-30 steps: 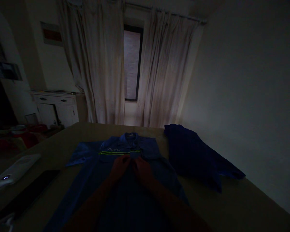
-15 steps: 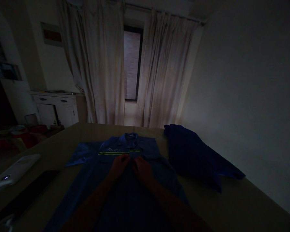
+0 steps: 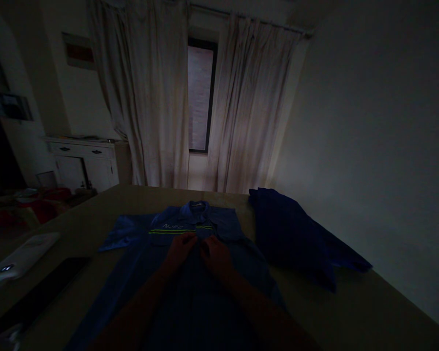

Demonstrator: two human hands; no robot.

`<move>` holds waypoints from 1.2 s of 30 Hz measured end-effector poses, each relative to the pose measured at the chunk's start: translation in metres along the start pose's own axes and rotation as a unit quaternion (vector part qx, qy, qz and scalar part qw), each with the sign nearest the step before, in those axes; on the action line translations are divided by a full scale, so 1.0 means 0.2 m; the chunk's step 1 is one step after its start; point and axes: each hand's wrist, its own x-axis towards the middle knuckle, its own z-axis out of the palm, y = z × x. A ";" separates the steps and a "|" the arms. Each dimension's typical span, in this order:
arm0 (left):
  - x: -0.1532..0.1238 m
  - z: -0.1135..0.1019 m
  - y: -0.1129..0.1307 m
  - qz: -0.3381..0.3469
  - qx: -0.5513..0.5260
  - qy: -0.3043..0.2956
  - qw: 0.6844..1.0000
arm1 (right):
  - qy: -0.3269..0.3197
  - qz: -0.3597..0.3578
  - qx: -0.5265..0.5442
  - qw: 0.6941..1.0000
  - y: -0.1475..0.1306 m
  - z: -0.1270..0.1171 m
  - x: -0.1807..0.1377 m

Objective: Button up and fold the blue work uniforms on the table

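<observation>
A blue work shirt (image 3: 193, 282) lies spread face up, its collar at the far end and one short sleeve stretched out to the left. White letters and a yellow-green stripe cross its chest. Just below that stripe, at the front opening, my left hand (image 3: 181, 247) has its fingers pinched on the cloth. Close to its right, my right hand (image 3: 215, 253) also pinches the front edge of the shirt. The two sets of fingertips nearly meet. Whether a button sits between them is too dark to see.
On the right of the table (image 3: 149, 192) lies a heap of dark blue cloth (image 3: 289, 234). At the left are a white device (image 3: 22, 258) and a long black phone-like object (image 3: 40, 295). Curtains (image 3: 157, 97), a window and a white cabinet (image 3: 84, 163) stand behind.
Almost nothing differs. Both hands stay at the same spot on the shirt front, with only slight finger movement.
</observation>
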 end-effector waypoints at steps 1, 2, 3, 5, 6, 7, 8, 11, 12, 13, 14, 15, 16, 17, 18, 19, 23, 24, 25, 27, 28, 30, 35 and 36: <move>0.00 0.00 0.00 -0.002 -0.006 -0.001 1.000 | -0.001 0.000 0.001 1.000 0.00 0.00 0.00; 0.00 0.00 0.01 -0.004 -0.012 -0.002 1.000 | -0.001 0.001 0.002 1.000 0.00 0.00 0.00; 0.00 -0.01 0.01 -0.006 -0.017 -0.002 1.000 | 0.001 0.001 0.003 1.000 0.00 0.00 0.00; 0.00 -0.01 0.02 -0.009 -0.023 -0.002 1.000 | 0.008 0.000 0.005 1.000 0.00 0.00 0.00; 0.00 -0.01 0.02 -0.012 -0.025 -0.002 1.000 | 0.010 0.000 0.007 1.000 0.00 0.00 0.00; -0.01 -0.01 0.02 -0.015 -0.027 -0.002 1.000 | 0.011 0.001 0.009 1.000 0.00 0.00 0.00; -0.01 -0.01 0.02 -0.019 -0.028 -0.002 0.999 | 0.009 0.003 0.010 1.000 0.00 0.00 0.00; -0.01 -0.01 0.03 -0.027 -0.027 -0.001 0.999 | -0.002 0.013 0.010 1.000 0.01 -0.01 0.00; -0.01 -0.01 0.03 -0.025 -0.025 -0.002 0.999 | -0.005 0.017 0.010 1.000 0.01 -0.01 0.00; -0.01 -0.01 0.03 -0.021 -0.024 -0.002 0.999 | -0.007 0.020 0.008 1.000 0.01 -0.01 0.00; -0.01 0.00 0.03 -0.017 -0.023 -0.003 1.000 | -0.007 0.023 0.007 1.000 0.01 -0.01 0.00; -0.01 0.00 0.03 -0.012 -0.022 -0.004 1.000 | -0.006 0.024 0.007 1.000 0.01 -0.01 0.01; -0.01 0.00 0.03 -0.007 -0.021 -0.005 1.000 | -0.002 0.025 0.006 1.000 0.01 -0.01 0.01; -0.01 0.00 0.03 -0.003 -0.020 -0.006 1.000 | 0.001 0.026 0.006 1.000 0.00 -0.01 0.01; -0.01 0.00 0.03 -0.001 -0.019 -0.005 1.000 | 0.004 0.027 0.007 1.000 0.00 0.00 0.01; 0.00 0.00 0.03 0.000 -0.018 -0.004 1.000 | 0.008 0.027 0.007 1.000 0.00 0.00 0.01; 0.00 0.01 0.02 0.007 -0.016 0.000 1.000 | 0.016 0.022 -0.001 1.000 -0.01 0.00 0.01; 0.01 0.01 0.02 0.009 -0.014 0.001 1.000 | 0.016 0.020 -0.003 1.000 -0.01 0.00 0.00; 0.01 0.01 0.02 0.011 -0.011 0.001 1.000 | 0.016 0.018 -0.006 1.000 -0.01 0.00 0.00; 0.01 0.01 0.02 0.017 -0.004 -0.001 1.000 | 0.017 0.012 -0.010 1.000 -0.01 0.00 0.00; 0.01 0.01 0.01 0.020 0.001 -0.001 1.000 | 0.015 0.008 -0.012 1.000 -0.01 0.01 0.00; 0.00 0.02 0.01 0.024 0.010 0.002 1.000 | 0.010 0.002 -0.019 1.000 0.00 0.01 0.00; 0.00 0.04 -0.02 0.022 0.032 0.021 0.999 | -0.013 -0.012 -0.044 0.999 0.02 0.03 0.01; -0.01 0.04 -0.02 0.021 0.035 0.023 0.999 | -0.013 -0.019 -0.051 0.998 0.02 0.03 0.01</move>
